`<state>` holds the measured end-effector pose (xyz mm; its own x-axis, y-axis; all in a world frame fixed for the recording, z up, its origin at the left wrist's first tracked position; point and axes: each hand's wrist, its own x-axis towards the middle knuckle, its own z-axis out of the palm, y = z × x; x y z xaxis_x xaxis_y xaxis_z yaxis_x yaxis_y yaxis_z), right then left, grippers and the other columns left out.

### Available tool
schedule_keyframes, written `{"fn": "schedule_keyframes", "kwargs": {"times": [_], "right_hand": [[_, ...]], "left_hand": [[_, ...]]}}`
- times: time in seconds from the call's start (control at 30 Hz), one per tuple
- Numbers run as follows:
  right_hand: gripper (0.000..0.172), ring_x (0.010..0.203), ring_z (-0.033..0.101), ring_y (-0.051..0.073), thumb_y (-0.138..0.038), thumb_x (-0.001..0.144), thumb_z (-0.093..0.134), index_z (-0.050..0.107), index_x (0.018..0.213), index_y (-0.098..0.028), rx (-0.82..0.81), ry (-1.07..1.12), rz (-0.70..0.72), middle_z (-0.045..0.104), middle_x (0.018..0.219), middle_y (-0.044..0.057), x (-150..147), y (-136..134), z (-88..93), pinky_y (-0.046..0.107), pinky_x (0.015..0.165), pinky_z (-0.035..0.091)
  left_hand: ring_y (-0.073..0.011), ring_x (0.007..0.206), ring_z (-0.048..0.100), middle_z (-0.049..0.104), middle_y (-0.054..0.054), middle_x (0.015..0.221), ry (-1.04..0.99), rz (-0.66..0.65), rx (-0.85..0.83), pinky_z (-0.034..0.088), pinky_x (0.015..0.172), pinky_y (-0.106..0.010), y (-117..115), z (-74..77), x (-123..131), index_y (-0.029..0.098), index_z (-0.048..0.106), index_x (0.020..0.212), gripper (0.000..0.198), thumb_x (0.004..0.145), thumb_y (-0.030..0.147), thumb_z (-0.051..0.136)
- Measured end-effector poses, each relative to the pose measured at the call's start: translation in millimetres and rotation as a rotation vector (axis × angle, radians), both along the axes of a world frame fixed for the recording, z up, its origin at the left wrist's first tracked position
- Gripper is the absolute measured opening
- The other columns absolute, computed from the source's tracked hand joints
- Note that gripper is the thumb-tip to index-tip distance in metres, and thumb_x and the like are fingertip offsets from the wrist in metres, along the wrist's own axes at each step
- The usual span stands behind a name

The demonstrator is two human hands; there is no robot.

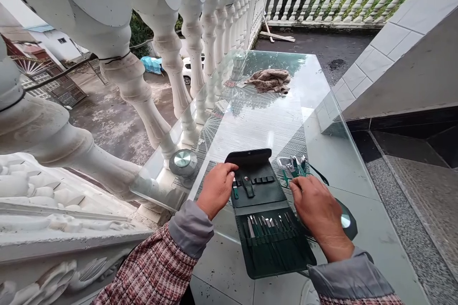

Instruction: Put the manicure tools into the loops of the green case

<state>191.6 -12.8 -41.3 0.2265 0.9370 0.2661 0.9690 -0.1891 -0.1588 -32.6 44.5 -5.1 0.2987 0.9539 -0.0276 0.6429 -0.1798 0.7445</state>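
Observation:
A dark green tool case (266, 214) lies unfolded on a glass table (257, 114). Its lower half holds a row of several thin metal tools in loops; its upper half has mostly bare loops. My left hand (215, 188) rests on the case's left edge, fingers curled onto the upper half. My right hand (317, 205) lies at the case's right edge, fingers bent, just below a small pile of green-handled clippers and scissors (295, 167) on the glass. What its fingertips touch is hidden.
A crumpled brown cloth (271, 80) lies at the table's far end. A round metal table fitting (183, 162) sits at the near left corner. A white balustrade (161, 52) runs along the left; a tiled wall (393, 57) rises on the right.

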Motion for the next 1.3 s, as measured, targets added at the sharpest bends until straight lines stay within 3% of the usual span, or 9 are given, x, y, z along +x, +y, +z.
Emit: {"fn": "schedule_keyframes", "kwargs": {"times": [0.2,0.53,0.7,0.87,1.03,1.17,1.3], "right_hand": [[0.018,0.08,0.053,0.021,-0.033,0.086,0.049,0.059,0.081,-0.019,-0.137,-0.003,-0.071,0.058,0.084,0.005,-6.9,6.5,9.4,0.029,0.056,0.03],[0.017,0.078,0.053,0.021,-0.021,0.088,0.041,0.055,0.081,-0.017,-0.296,-0.123,-0.01,0.056,0.082,0.007,2.1,1.5,11.5,0.03,0.057,0.029],[0.016,0.076,0.052,0.021,-0.021,0.089,0.039,0.053,0.082,-0.017,-0.24,-0.142,-0.004,0.054,0.082,0.008,1.5,-3.2,7.0,0.029,0.059,0.031],[0.016,0.076,0.052,0.02,-0.026,0.09,0.038,0.051,0.085,-0.018,-0.108,-0.075,-0.089,0.052,0.083,0.007,6.4,-8.5,9.0,0.028,0.058,0.033],[0.016,0.076,0.051,0.021,-0.027,0.089,0.038,0.051,0.086,-0.018,-0.079,-0.028,-0.139,0.052,0.083,0.007,9.5,-8.6,14.3,0.029,0.057,0.032],[0.013,0.074,0.05,0.019,-0.028,0.087,0.04,0.049,0.08,-0.02,-0.043,0.25,0.015,0.052,0.082,0.006,-7.1,-9.6,17.3,0.03,0.062,0.036],[0.015,0.072,0.05,0.018,-0.028,0.086,0.04,0.046,0.075,-0.021,-0.053,0.478,0.216,0.052,0.077,0.003,-39.0,-15.6,17.0,0.03,0.065,0.038]], "left_hand": [[-0.0173,0.104,0.054,0.062,-0.003,0.109,-0.012,0.002,0.004,0.041,0.093,-0.03,-0.9,-0.1,0.8,0.02,0.059,0.105,0.028,0.086,0.019,0.039],[-0.0171,0.103,0.055,0.062,-0.002,0.107,-0.011,-0.007,0.033,0.041,0.094,-0.03,0.4,-3.5,0.7,0.02,0.06,0.104,0.027,0.086,0.018,0.04],[-0.017,0.104,0.055,0.062,-0.003,0.108,-0.004,-0.011,0.031,0.041,0.094,-0.03,0.0,-2.2,1.0,0.019,0.06,0.105,0.027,0.086,0.017,0.039],[-0.0176,0.103,0.055,0.062,-0.002,0.108,0.004,-0.014,0.022,0.042,0.092,-0.03,-0.8,-0.4,0.9,0.02,0.06,0.105,0.027,0.086,0.018,0.04],[-0.0175,0.103,0.054,0.062,-0.003,0.108,-0.015,0.002,0.015,0.041,0.091,-0.03,-0.9,-0.3,1.1,0.02,0.059,0.104,0.026,0.085,0.017,0.041],[-0.0176,0.093,0.056,0.062,-0.003,0.099,-0.061,-0.013,0.023,0.043,0.081,-0.029,-3.2,1.9,3.8,0.019,0.061,0.098,0.019,0.083,0.025,0.05],[-0.0146,0.075,0.056,0.062,-0.001,0.082,-0.167,-0.12,-0.004,0.042,0.067,-0.025,-8.9,6.9,10.0,0.019,0.063,0.085,0.02,0.078,0.037,0.059]]}}
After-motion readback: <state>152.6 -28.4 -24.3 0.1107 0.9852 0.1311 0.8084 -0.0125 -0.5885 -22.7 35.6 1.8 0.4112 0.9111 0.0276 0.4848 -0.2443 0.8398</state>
